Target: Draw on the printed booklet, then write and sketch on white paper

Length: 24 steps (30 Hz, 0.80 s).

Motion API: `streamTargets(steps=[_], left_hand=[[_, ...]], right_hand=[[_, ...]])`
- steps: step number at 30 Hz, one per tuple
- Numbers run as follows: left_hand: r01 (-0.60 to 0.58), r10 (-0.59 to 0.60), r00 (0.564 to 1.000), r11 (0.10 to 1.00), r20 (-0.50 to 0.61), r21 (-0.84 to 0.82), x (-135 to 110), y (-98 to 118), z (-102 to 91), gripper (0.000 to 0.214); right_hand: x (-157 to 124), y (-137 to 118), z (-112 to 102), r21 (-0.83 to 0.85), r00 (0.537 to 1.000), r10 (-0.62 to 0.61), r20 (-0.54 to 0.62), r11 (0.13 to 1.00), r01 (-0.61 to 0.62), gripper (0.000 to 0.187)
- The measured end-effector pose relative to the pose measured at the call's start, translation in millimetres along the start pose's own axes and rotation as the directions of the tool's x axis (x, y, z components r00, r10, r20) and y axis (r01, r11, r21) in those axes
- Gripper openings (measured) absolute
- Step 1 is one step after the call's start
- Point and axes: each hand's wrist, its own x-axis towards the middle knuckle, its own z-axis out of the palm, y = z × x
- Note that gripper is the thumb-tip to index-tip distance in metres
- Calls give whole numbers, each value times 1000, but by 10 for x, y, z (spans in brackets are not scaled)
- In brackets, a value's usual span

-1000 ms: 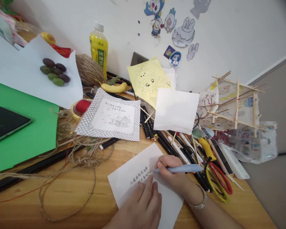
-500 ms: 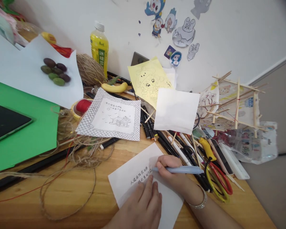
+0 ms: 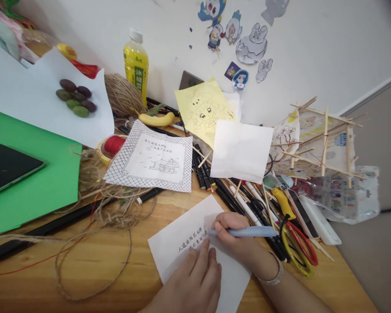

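Note:
A white sheet of paper (image 3: 172,234) lies at an angle on the wooden table, with two lines of handwritten Chinese characters on it. My right hand (image 3: 236,234) grips a light blue pen (image 3: 257,231), its tip against the paper at the end of the writing. Flat on the same sheet, my left hand (image 3: 195,278) has its fingers stretched out just below the characters, covering part of the lower line. Behind the sheet lies a bordered ink drawing (image 3: 153,161) of a pavilion with writing above it. A blank white square (image 3: 241,150) rests on pens to its right.
Scissors (image 3: 301,248) and many markers (image 3: 231,200) crowd the right side. Stick frames with painted paper (image 3: 324,143) stand behind them. Twine (image 3: 117,213), a phone (image 3: 11,167) on green card (image 3: 58,182), and a yellow bottle (image 3: 136,65) are left and back.
The pen tip and right hand have shifted very slightly at the end of the writing. My left hand stays in place.

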Motion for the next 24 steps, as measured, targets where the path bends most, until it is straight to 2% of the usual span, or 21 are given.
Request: streamTargets(steps=[13,24], left_hand=[[-4,3,1000,1000,15,19,6,7,18,29],[5,-5,1000,1000,-26,22,-4,14,56,31]], right_hand=[[-19,26,8,1,999,-5,-36,1000,5,29],[-20,98,17,76,995,20,-95,997,-13,33]])
